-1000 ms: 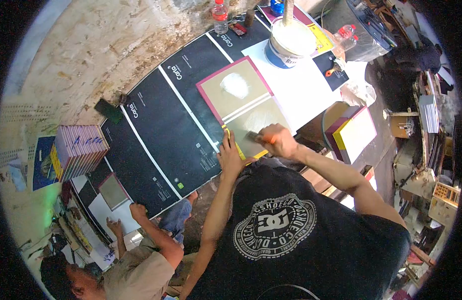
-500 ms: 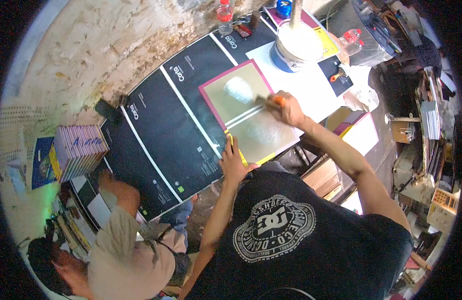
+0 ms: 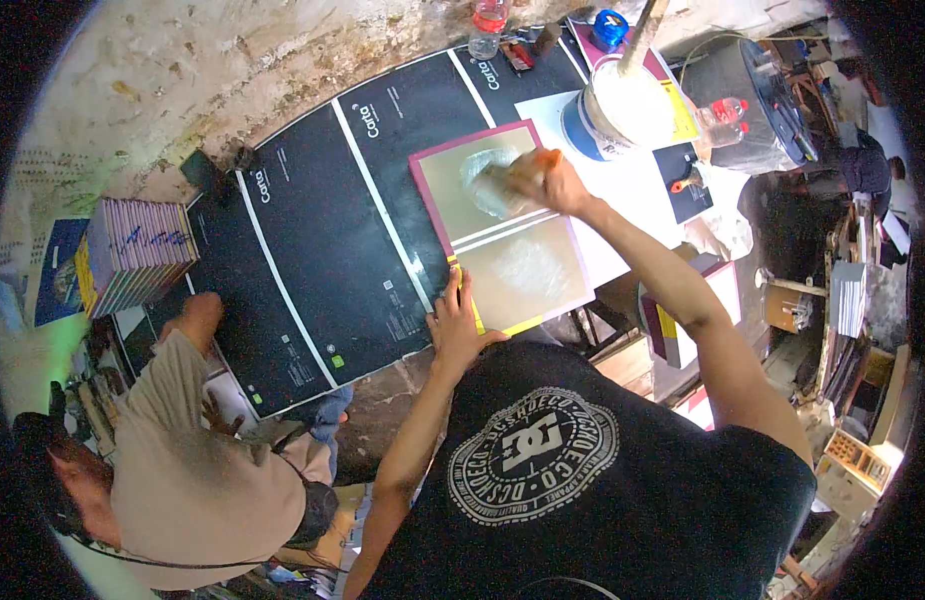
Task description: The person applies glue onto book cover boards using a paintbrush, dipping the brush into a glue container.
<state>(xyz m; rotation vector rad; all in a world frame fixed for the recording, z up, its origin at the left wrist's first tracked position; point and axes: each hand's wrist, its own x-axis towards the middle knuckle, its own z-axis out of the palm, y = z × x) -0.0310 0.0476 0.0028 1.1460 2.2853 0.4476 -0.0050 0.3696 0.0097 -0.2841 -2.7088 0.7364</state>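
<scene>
A book cover (image 3: 438, 215) lies flat, with two grey-tan boards, a maroon border and a yellow edge strip. My left hand (image 3: 457, 318) rests on its lower left corner, fingers stretched out along the edge. My right hand (image 3: 555, 183) is closed around an orange-handled brush (image 3: 510, 186), blurred by motion, over the upper board. Under the bristles is a wet white patch (image 3: 479, 170). A second white smear (image 3: 532, 268) covers part of the lower board. Beyond my right hand stands a bucket (image 3: 586, 132) of white paste with a wooden stick (image 3: 646, 38) in it.
Black printed sheets (image 3: 322, 250) cover the table. A stack of books (image 3: 142, 245) stands at the left, near another person's hand (image 3: 197, 320). A second brush (image 3: 686, 184), plastic bottles (image 3: 724, 120) and a blue object (image 3: 610, 30) lie around the bucket.
My right hand has moved the brush from the middle strip up onto the upper board's white patch. My left hand stays at the corner. The other person's hand has shifted, and the view has moved slightly.
</scene>
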